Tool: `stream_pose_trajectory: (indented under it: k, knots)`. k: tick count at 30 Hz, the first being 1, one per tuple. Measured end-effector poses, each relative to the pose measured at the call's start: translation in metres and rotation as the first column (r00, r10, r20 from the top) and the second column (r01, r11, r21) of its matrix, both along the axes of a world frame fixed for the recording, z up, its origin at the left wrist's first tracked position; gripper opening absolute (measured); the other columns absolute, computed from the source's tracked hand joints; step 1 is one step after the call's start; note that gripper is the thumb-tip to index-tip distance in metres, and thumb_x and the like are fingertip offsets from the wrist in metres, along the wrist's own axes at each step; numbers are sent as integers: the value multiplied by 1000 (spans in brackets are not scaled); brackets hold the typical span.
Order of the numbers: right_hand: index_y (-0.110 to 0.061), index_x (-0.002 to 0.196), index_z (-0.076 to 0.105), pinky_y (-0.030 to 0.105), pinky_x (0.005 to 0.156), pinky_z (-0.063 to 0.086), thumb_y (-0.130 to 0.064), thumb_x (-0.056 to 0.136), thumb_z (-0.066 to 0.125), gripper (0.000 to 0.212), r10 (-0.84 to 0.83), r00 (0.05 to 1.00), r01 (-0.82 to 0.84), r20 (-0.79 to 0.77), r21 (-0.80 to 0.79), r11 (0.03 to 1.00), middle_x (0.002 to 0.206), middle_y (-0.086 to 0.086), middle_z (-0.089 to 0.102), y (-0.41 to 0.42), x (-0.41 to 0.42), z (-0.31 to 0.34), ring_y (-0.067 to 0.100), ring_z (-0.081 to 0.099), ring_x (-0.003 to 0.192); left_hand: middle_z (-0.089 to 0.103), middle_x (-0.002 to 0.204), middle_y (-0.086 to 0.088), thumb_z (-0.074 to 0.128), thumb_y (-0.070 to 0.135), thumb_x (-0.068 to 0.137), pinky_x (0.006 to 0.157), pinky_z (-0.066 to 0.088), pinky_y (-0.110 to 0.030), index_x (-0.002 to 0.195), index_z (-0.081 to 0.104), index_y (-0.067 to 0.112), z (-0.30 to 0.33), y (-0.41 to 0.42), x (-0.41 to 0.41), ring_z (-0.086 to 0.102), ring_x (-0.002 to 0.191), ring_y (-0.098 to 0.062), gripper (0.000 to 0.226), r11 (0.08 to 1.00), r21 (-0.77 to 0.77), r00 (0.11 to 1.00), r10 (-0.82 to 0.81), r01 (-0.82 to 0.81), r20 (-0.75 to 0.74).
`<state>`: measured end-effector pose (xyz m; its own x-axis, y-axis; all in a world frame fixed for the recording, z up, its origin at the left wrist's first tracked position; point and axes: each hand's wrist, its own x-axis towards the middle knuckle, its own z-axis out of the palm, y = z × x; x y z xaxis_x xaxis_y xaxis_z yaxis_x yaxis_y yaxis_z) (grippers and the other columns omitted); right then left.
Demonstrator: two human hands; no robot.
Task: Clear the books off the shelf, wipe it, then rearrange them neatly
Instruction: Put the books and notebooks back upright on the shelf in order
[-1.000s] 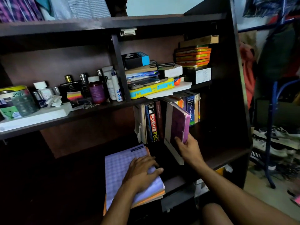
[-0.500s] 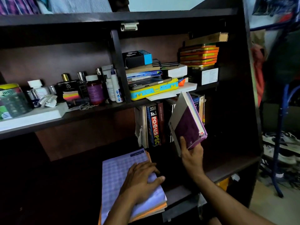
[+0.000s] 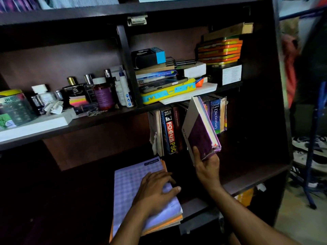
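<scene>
Purple-and-white book (image 3: 200, 133), right of centre, tilted, pinched at lower corner by right hand (image 3: 208, 166); stiff, light; left hand (image 3: 155, 190) flat on notebook stack (image 3: 131, 188).

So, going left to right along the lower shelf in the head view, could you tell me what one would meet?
Checked notebook lying flat under the left hand → Focus PSC book → purple book tilted in the right hand → Oxford English Dictionary.
</scene>
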<state>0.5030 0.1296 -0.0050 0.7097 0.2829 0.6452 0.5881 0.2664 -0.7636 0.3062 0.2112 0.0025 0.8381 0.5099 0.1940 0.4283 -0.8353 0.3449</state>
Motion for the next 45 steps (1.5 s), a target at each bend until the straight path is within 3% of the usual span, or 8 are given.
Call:
stream_pose_trajectory:
  k: [6, 10, 14, 17, 21, 26, 31, 45]
  knots:
    - [2, 102, 68, 13, 79, 48, -46, 96, 56, 51, 19, 1000, -19, -2, 10, 1000, 95, 10, 71, 0, 1, -1, 14, 66, 86, 47, 143, 29, 30, 85, 80, 122, 14, -39, 110, 61, 43, -1, 1, 1, 28, 140, 7, 60, 1000, 1, 1000, 11, -11, -12]
    - [-19, 108, 65, 19, 78, 54, -21, 97, 67, 11, 72, 982, -69, -176, 28, 997, 92, -13, 72, 4, 4, 4, 3, 68, 85, 46, 143, 30, 30, 86, 79, 122, 12, -37, 113, 61, 43, -2, 1, 1, 27, 140, 8, 63, 1000, -20, 1000, 18, -18, -7]
    - [-14, 126, 59, 32, 68, 52, -17, 96, 68, 31, 68, 986, -73, -154, -26, 997, 85, 4, 68, 6, 14, 11, 13, 67, 83, 45, 142, 32, 34, 85, 82, 122, 10, -34, 114, 61, 42, -1, 1, 1, 28, 138, 10, 60, 1000, -25, 1000, 19, -19, -4]
    - [-1, 133, 52, 6, 59, 43, -17, 96, 67, 44, 67, 996, -76, -61, -160, 984, 82, -4, 65, 6, 22, 13, -11, 62, 67, 46, 141, 30, 48, 73, 92, 121, 9, -32, 114, 62, 40, 2, 0, 1, 28, 137, 10, 42, 999, -22, 1000, 27, -27, -11]
    - [-1, 140, 47, 8, 59, 45, -23, 97, 66, 53, 104, 993, -113, -59, -184, 976, 86, 0, 69, 1, 28, 11, -3, 61, 63, 47, 141, 30, 47, 75, 91, 121, 9, -33, 114, 62, 40, 2, 0, 1, 29, 137, 10, 45, 999, -32, 1000, 28, -28, -9]
    - [-6, 150, 39, -1, 75, 43, -19, 97, 66, 60, 131, 990, -138, -43, -236, 962, 111, -2, 67, -2, 26, 19, -13, 63, 92, 46, 142, 30, 50, 71, 93, 121, 7, -31, 115, 62, 40, 2, 0, 1, 27, 137, 10, 40, 999, -23, 999, 36, -36, -9]
    - [-13, 154, 33, 17, 77, 54, -25, 98, 65, 66, 141, 988, -154, -67, -307, 939, 121, 4, 68, -13, 24, 24, 19, 70, 102, 47, 140, 30, 50, 69, 94, 121, 6, -31, 115, 62, 39, 4, -2, 1, 26, 138, 11, 38, 999, -23, 999, 34, -34, -8]
    - [-18, 154, 32, 21, 81, 52, -21, 99, 63, 63, 167, 974, -218, -155, -424, 879, 127, 3, 64, -19, 18, 44, 21, 66, 111, 44, 142, 33, 43, 77, 90, 122, 4, -31, 114, 60, 43, 4, -3, 1, 26, 139, 11, 46, 999, -26, 1000, 28, -28, -9]
